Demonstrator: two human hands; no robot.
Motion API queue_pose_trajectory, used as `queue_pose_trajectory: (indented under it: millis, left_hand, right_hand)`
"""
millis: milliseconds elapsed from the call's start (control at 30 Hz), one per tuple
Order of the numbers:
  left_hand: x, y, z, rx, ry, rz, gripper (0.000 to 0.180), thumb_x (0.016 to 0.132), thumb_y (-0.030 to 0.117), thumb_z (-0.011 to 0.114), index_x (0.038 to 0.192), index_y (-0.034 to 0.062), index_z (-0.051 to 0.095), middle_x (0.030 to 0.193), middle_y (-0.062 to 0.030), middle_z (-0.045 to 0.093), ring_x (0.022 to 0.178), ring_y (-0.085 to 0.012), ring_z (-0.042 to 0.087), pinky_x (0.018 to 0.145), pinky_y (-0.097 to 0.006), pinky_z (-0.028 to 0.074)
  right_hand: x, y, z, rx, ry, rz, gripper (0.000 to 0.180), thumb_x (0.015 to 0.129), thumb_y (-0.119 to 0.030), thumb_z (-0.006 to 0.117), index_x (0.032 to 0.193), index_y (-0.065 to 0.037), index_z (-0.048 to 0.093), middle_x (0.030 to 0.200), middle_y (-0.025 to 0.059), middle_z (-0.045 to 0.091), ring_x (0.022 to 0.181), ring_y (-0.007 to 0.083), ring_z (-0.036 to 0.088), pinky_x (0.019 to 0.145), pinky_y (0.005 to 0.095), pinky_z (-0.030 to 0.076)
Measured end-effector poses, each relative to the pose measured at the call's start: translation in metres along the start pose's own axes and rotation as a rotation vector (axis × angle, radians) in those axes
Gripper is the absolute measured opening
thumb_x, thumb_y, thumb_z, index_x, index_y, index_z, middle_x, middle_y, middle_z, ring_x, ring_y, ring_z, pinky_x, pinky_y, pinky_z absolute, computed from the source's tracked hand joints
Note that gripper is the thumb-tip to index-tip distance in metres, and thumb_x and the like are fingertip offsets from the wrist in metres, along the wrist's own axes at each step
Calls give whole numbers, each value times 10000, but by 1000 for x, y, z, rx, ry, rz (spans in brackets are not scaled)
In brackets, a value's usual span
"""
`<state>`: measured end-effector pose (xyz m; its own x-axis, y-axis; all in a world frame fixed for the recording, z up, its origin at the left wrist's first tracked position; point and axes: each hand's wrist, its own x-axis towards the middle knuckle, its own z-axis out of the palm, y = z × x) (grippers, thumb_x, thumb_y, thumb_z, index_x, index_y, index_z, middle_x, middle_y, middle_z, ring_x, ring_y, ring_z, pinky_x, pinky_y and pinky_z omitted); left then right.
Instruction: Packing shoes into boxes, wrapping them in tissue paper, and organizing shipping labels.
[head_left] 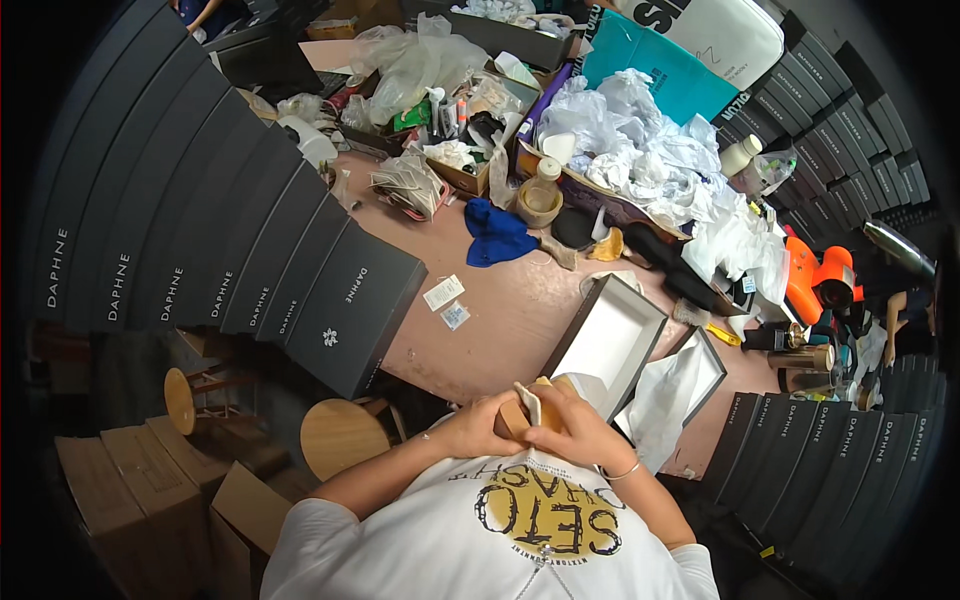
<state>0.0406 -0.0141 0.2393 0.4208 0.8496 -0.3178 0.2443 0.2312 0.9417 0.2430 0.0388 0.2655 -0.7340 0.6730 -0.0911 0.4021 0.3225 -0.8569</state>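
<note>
Close to my chest, my left hand and my right hand are both closed around a tan-brown object with a blocky end. It may be a shoe, but my fingers cover most of it. A folded cream-coloured piece, like cloth, sticks up between the hands against the object. Just beyond my right hand lies an open shoe box with a white inside. Beside it a shallow box part holds white tissue paper.
Dark shoe boxes are stacked high at left and right. On the pink table lie paper tags, a blue cloth, a bottle and a yellow-handled brush. Crumpled white paper fills a carton behind. A stool stands at left.
</note>
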Motion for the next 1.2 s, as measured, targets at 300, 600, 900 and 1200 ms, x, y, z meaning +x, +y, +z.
queue_pose_trajectory:
  millis: [300, 600, 900, 1200]
  left_hand:
    - [20, -3, -8, -6, 290, 83, 512, 691, 214, 788, 1109, 50, 541, 1063, -133, 646, 958, -240, 644, 838, -344, 500]
    - [63, 4, -43, 17, 280, 319, 467, 661, 210, 796, 1053, 34, 612, 1114, -127, 633, 1035, -227, 620, 906, -332, 471]
    - [76, -9, -43, -146, 120, 213, 470, 660, 196, 792, 1049, 18, 598, 1066, -113, 653, 998, -219, 640, 893, -337, 487]
    - [49, -1, -21, -186, -59, -58, 569, 725, 291, 795, 1167, 49, 531, 1147, -131, 604, 1097, -219, 575, 958, -347, 432]
  right_hand:
    - [32, 51, -20, 1073, 281, 441, 287, 900, -107, 638, 1155, 17, 593, 962, 35, 621, 861, 79, 570, 757, 223, 471]
    - [200, 75, -118, -181, 700, -71, 230, 803, -119, 707, 1029, -75, 696, 730, 80, 487, 644, 198, 502, 600, 302, 411]
    - [285, 139, -110, -715, 661, -244, 379, 787, -203, 712, 1145, -132, 611, 1027, 160, 567, 821, 322, 612, 667, 372, 514]
    - [265, 144, -115, -310, 831, -335, 385, 781, -111, 723, 1118, -25, 557, 1025, 195, 591, 897, 376, 592, 775, 394, 487]
